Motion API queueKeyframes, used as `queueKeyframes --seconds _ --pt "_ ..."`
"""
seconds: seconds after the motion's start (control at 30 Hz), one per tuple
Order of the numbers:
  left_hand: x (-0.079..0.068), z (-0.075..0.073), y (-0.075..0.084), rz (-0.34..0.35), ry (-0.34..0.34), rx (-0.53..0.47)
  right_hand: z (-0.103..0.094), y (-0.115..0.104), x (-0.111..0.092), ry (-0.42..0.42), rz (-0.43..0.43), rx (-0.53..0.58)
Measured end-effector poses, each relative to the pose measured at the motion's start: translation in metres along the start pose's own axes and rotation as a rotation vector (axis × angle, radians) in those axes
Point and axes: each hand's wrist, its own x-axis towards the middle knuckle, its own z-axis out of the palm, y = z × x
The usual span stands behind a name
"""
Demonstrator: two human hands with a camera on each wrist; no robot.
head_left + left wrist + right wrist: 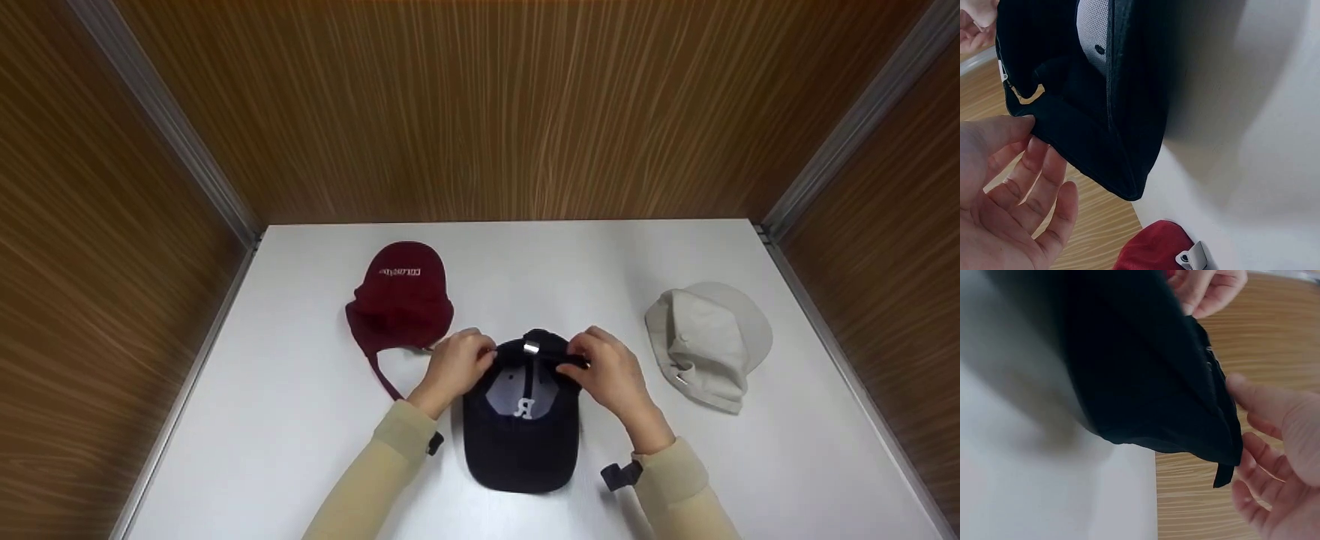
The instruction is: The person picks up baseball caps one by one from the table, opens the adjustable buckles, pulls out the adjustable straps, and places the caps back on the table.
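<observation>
A dark baseball cap (521, 450) stands on the table between my hands, its inside facing up and its brim toward me. A white letter shows through its lining, and a metal buckle (532, 347) sits on the back strap. On the cap's left side my left hand (459, 367) pinches the back edge between thumb and fingers; the other fingers are loosely bent in the left wrist view. My right hand (611, 371) holds the strap side of the back edge, thumb inside and fingers outside. A loose strap end (1223, 476) hangs below the edge by the right fingers.
A dark red cap (405, 296) lies at the back left, its strap (382, 375) trailing toward my left wrist. To the right is a crumpled beige cap (709, 341). Wood-grain panels (510, 112) enclose the white table (247, 420) at the back and sides.
</observation>
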Motion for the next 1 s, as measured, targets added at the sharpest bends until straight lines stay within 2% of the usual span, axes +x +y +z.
queueKeyframes --seconds 0.17,0.43,0.77,1.0 --pt "0.000 -0.001 0.001 0.003 -0.009 0.003 0.003 -0.001 0.000 0.028 -0.049 -0.159" --pt "0.001 -0.003 0.003 -0.004 -0.025 0.017 0.008 0.001 0.005 0.058 -0.103 -0.267" --pt "-0.002 -0.003 0.006 0.012 -0.021 0.013 0.014 -0.002 0.018 0.182 -0.066 -0.270" --pt "-0.002 -0.002 0.010 0.030 -0.009 -0.058 0.017 -0.007 0.027 0.207 -0.009 -0.196"
